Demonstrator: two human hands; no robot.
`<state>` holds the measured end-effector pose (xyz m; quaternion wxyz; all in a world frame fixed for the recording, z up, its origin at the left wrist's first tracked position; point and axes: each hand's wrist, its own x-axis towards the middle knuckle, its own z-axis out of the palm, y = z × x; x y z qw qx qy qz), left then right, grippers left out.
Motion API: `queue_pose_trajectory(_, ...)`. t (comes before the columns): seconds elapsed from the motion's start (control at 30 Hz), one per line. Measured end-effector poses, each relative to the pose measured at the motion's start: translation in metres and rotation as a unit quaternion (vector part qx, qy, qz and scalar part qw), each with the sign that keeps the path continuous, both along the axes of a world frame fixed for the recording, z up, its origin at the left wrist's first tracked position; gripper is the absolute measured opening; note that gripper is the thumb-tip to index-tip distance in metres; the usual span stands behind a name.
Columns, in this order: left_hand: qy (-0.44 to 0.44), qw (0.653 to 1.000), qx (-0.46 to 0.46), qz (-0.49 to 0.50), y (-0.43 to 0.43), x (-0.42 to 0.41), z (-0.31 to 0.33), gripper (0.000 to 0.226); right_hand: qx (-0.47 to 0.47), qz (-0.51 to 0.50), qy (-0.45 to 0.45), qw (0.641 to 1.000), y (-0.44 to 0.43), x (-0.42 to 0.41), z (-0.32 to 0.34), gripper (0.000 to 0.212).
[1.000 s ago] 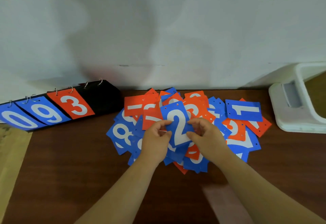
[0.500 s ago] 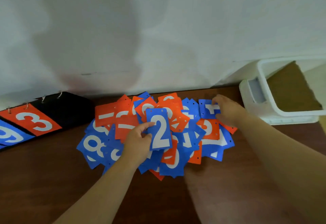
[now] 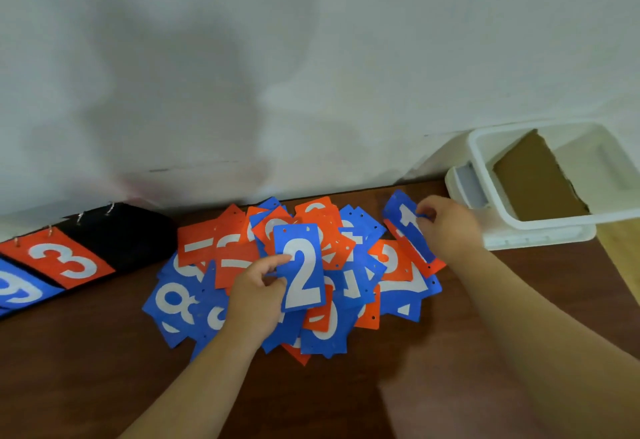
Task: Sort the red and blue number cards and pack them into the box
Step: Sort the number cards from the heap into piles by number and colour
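Note:
A loose pile of red and blue number cards (image 3: 239, 258) lies on the brown table by the wall. My left hand (image 3: 254, 295) pinches a blue card marked 2 (image 3: 300, 267) by its left edge, held above the middle of the pile. At the pile's right end my right hand (image 3: 446, 222) pinches a blue card marked 1 (image 3: 403, 219) and tilts it up off a red card beneath. The white plastic box (image 3: 550, 224) stands at the far right with a brown cardboard sheet (image 3: 535, 179) leaning inside it.
A black flip scoreboard (image 3: 131, 234) lies at the left, with a red 3 card (image 3: 60, 260) and blue cards still on its rings. The white wall runs close behind the pile. Bare brown table (image 3: 86, 376) stretches in front of the cards.
My right hand let go of the blue 2, reached right to the blue 1 card and lifted its edge. The left hand keeps the 2. The view swung right, showing more of the box.

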<state>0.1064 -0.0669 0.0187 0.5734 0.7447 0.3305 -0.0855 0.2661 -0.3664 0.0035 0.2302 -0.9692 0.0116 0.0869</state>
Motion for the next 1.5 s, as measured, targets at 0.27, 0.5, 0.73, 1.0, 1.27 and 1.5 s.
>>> queue_pose_trajectory(0.27, -0.078, 0.989, -0.060, 0.108, -0.002, -0.073, 0.051, 0.043, 0.307, -0.081, -0.012, 0.948, 0.060, -0.133, 0.084, 0.014)
queue_pose_trajectory(0.5, -0.134, 0.966, -0.095, 0.197, 0.008, -0.173, 0.103, 0.042, 0.331, 0.040, 0.030, 0.942, 0.102, -0.224, 0.106, 0.016)
queue_pose_trajectory(0.73, -0.129, 0.939, 0.032, 0.317, 0.056, -0.313, 0.106, 0.041, 0.316, 0.157, 0.097, 0.931, 0.156, -0.286, 0.111, 0.015)
queue_pose_trajectory(1.0, -0.092, 0.926, 0.064, 0.360, 0.153, -0.414, 0.070, 0.041, 0.257, 0.208, 0.147, 0.932, 0.260, -0.366, 0.085, 0.014)
queue_pose_trajectory(1.27, -0.048, 0.949, 0.040, 0.310, 0.272, -0.465, 0.044, 0.041, 0.205, 0.137, 0.156, 0.957, 0.353, -0.438, 0.048, 0.013)
queue_pose_trajectory(1.5, -0.029, 0.964, 0.003, 0.263, 0.316, -0.473, 0.037, 0.038, 0.178, 0.074, 0.199, 0.961, 0.379, -0.477, 0.015, 0.019)
